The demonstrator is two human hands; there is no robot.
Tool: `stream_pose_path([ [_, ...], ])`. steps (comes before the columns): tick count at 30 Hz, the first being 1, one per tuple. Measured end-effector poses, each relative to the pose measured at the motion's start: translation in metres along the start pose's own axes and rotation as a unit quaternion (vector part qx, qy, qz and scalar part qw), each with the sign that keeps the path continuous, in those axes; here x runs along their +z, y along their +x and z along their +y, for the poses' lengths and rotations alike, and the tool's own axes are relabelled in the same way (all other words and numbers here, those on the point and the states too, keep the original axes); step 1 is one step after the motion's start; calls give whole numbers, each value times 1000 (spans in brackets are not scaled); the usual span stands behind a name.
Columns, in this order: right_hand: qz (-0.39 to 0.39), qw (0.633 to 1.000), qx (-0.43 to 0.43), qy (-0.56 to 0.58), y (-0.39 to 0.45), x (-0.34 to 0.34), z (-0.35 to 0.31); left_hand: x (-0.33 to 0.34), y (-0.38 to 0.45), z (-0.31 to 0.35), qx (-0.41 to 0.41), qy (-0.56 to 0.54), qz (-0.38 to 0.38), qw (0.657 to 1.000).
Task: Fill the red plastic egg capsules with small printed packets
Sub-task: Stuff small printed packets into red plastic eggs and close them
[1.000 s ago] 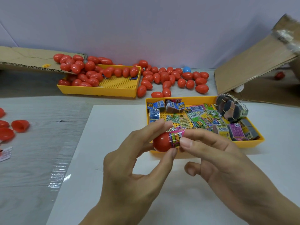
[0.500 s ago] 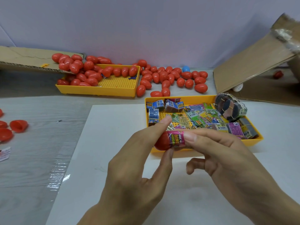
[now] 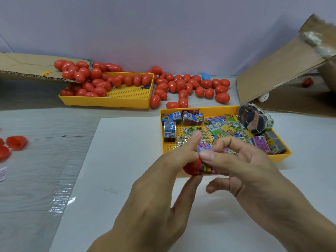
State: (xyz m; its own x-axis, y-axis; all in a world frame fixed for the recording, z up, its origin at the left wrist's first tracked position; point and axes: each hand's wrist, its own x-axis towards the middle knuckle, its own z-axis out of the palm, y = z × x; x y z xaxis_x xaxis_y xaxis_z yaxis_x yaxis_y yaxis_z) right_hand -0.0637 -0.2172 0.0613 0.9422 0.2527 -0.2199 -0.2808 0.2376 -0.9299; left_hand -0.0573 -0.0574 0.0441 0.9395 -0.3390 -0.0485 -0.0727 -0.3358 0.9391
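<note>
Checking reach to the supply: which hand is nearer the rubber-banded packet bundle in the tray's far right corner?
Right. The right hand is just below-left of the bundle, over the tray's near edge; the left hand sits farther left.

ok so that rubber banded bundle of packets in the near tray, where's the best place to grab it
Grip the rubber-banded bundle across its two flat printed faces, at the middle where the bands cross. It sits propped in the far right corner of the near yellow tray, rising above the rim, so come down from above with the right hand; the tray wall blocks a low approach from the right.
</note>
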Motion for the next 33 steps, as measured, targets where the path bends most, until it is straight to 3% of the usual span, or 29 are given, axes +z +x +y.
stream_pose_path([
  [2,2,1000,-2,6,0,-1,-1,-5,-12,-5,89,90,10,992],
  [5,12,1000,-3,14,1,-1,-1,3,-28,-8,240,201,191,930],
  [6,14,1000,-3,14,1,-1,-1,5,-35,-14,287,213,224,907],
  [8,13,1000,2,6,1,-1,-2,8,-38,-16,318,193,253,893],
  [17,15,999,46,17,2,0,0,10,-32,-13,311,152,253,904],
  [26,21,995,74,65,2,2,3,13,-29,-20,272,35,229,934],
  [33,4,991,95,91,3,-1,6,7,-29,-23,261,11,261,929],
])
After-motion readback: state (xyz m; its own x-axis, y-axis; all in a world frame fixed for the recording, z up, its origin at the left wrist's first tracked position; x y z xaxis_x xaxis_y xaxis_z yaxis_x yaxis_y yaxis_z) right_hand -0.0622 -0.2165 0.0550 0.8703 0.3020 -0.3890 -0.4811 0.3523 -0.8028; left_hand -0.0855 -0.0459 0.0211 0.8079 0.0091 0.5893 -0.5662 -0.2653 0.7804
